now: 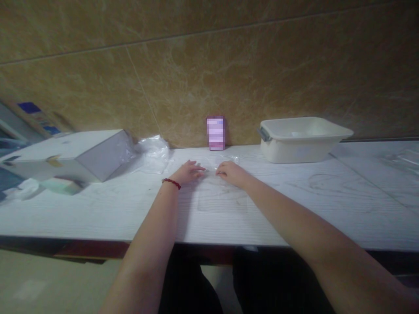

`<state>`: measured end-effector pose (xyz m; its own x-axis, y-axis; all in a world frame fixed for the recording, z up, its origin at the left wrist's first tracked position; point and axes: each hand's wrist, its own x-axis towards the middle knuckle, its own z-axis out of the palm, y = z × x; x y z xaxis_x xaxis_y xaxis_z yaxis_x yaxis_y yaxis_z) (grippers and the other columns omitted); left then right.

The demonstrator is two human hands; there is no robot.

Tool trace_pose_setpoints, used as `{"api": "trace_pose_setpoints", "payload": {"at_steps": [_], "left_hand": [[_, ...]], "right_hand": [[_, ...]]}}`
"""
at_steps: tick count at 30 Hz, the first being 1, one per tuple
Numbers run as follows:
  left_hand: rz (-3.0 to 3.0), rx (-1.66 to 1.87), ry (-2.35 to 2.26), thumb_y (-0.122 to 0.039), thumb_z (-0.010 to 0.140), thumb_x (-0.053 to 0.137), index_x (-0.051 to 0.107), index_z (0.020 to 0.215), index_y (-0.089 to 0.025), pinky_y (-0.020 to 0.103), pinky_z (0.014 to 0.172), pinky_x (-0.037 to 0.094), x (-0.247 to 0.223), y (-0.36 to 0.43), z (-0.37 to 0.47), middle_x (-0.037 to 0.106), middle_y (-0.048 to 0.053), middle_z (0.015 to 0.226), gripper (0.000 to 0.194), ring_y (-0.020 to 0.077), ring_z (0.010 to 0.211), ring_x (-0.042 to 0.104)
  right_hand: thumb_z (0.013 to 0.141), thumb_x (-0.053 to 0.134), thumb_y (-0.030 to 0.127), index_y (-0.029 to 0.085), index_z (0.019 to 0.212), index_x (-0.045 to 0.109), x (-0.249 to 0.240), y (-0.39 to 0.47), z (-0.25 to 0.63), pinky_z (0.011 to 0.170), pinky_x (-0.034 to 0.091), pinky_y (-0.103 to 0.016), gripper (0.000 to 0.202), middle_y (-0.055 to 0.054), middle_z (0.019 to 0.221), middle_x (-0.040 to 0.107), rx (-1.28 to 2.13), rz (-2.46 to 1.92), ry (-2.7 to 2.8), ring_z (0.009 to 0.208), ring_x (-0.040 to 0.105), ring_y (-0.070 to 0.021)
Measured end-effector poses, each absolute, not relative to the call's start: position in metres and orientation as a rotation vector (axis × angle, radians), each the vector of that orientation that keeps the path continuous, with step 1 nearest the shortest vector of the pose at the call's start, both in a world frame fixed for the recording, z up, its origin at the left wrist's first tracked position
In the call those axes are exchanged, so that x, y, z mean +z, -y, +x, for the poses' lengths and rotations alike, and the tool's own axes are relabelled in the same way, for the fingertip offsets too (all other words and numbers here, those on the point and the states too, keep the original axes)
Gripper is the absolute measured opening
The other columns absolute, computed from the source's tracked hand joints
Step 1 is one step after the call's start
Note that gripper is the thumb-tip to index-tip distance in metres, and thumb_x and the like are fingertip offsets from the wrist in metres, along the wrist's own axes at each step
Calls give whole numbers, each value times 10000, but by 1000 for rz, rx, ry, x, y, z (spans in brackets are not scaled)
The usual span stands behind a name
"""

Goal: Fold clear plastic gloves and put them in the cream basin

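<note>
A thin clear plastic bag (223, 201) lies flat on the white wood-grain table in front of me, its outline faint. Over its far end, my right hand (233, 174) has its fingers curled and pinched together on the clear plastic. My left hand (189, 172), with a red beaded bracelet at the wrist, rests just to the left. Its fingers are stretched out and apart, the index finger pointing toward the bag's top edge. A small gap separates the two hands.
A phone (216, 133) leans upright against the tiled wall. On the right stands a cream plastic basin (291, 150) with a grey handle. To the left are a white box (88, 159), crumpled clear plastic (153, 152) and a pale green item (63, 186). More clear plastic (406, 157) lies far right.
</note>
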<state>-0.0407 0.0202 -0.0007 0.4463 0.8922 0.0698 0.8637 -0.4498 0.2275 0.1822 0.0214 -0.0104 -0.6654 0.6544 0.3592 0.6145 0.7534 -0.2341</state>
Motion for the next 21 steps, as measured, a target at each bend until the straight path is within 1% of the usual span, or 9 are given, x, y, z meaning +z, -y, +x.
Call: {"api": "trace_pose_setpoints", "payload": {"at_steps": [3,6,8,12,16,19,21], "left_hand": [[2502,132,-1601,-552,729,361,486,1097,-351,491,931,157,1,-17,-39,348,38,1257,437,308,1196,168],[2486,17,-1619,-609,709,323,447,1114,-397,560,881,163,4,-13,-38,345,38,1245,473,356,1166,196],[2491,-26,-1623,-621,706,308,428,1123,-412,569,866,174,5,-12,-38,358,41,1221,482,360,1143,232],[2491,-56,-1650,-632,694,316,403,1139,-422,557,862,188,5,-13,-40,358,47,1199,500,367,1125,252],[2495,-45,-1643,-637,693,305,396,1134,-439,556,863,189,3,-15,-41,369,38,1193,492,360,1129,254],[2479,-3,-1695,-612,732,245,390,1140,-435,572,863,169,1,-17,-39,344,34,1233,468,360,1162,200],[2473,28,-1741,-589,759,189,373,1155,-429,583,863,148,0,-19,-36,296,36,1278,465,358,1189,136]], "right_hand": [[753,455,160,167,849,637,-11,-21,182,790,352,-243,206,-52,874,590,142,-989,2528,842,506,-129],[747,458,155,167,850,637,-13,-23,181,794,350,-241,207,-51,870,593,141,-1005,2522,850,507,-130],[741,460,149,164,845,638,-14,-24,182,793,351,-238,207,-50,865,597,142,-1001,2515,849,508,-129],[735,453,149,154,835,640,-14,-25,184,793,354,-232,213,-51,857,603,143,-995,2506,837,512,-126],[686,440,73,162,803,645,-10,-23,187,791,353,-213,253,-33,850,609,148,-1051,2507,825,515,-119],[670,423,51,166,755,645,-6,-21,188,788,350,-209,264,-25,809,615,126,-1166,2463,819,516,-120],[685,418,64,164,791,636,-3,-19,188,793,344,-218,261,-31,831,613,75,-1238,2390,827,513,-125]]}}
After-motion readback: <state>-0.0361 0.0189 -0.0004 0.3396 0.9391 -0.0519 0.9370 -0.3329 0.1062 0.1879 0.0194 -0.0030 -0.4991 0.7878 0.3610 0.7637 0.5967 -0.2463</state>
